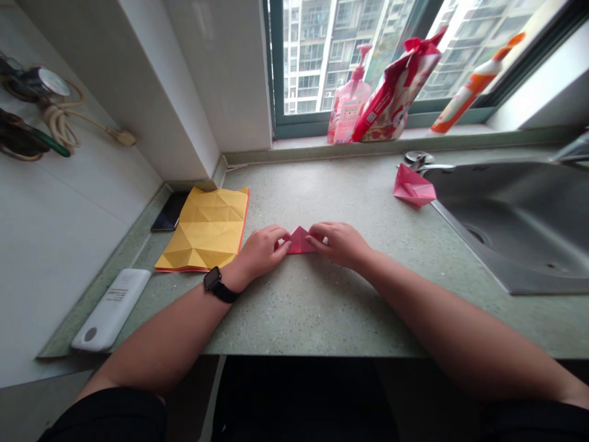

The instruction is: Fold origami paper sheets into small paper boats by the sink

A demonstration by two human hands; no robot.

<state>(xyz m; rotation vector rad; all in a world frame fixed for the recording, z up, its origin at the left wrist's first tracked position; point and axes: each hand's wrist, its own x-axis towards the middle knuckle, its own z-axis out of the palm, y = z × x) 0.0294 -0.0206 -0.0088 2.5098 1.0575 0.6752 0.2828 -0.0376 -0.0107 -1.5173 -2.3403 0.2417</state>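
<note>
- origami paper (299, 240): deep pinkish red
- creased sheet (202, 230): yellow, triangle-patterned, orange-red edge
- tabletop (350, 202): grey-green, finely speckled
- pump bottle (347, 104): pink
- squeeze bottle (469, 86): orange and white
- watch strap (221, 293): black

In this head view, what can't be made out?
Head view:
Red folded paper: its ends hidden by the left hand and right hand.
White power bank: printing too small to read.
Dark objects: cut off by the left edge.
Pink pump bottle: label too small.
</note>
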